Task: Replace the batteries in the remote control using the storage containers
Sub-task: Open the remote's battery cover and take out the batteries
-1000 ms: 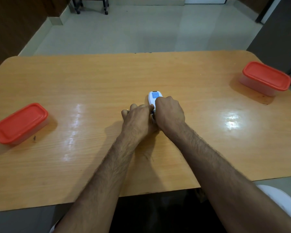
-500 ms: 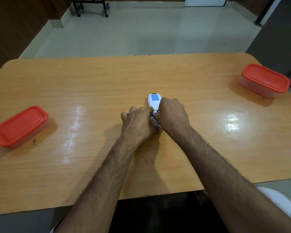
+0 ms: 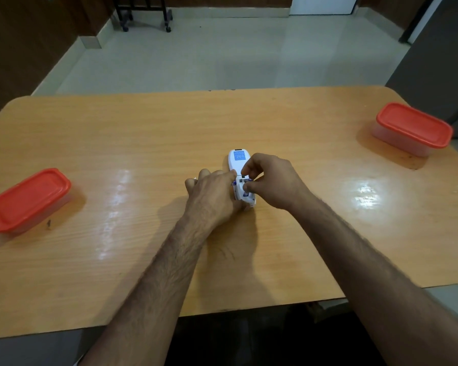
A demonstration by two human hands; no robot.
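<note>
1. The worktop (image 3: 143, 143) fills the middle of the frame, and the task looks early: the swap is only at the stage of getting the old cells out, as I judge it.
2. The left box (image 3: 27, 199), at the left edge, is shut under its red lid. Its walls are cloudy, so I cannot tell what is inside.
3. The right box (image 3: 413, 129), at the upper right, is shut likewise, contents hidden. Which one takes old cells and which gives new ones I cannot say; both are well apart from the hands and neither is opened yet.
4. The left hand (image 3: 212, 196) is at frame centre, fingers curled against the remote's left side, steadying it.
5. The right hand (image 3: 273, 180) is just beside it, its grip pinched at the open bay; it seems to nip a battery end, though that is too small to be sure.
6. The remote (image 3: 238, 159) lies back-up at centre, touching the worktop, cover off.
7. A battery (image 3: 246, 184) with a bluish end shows in the bay. Left to do: removal, storing, fresh cells, cover.
</note>
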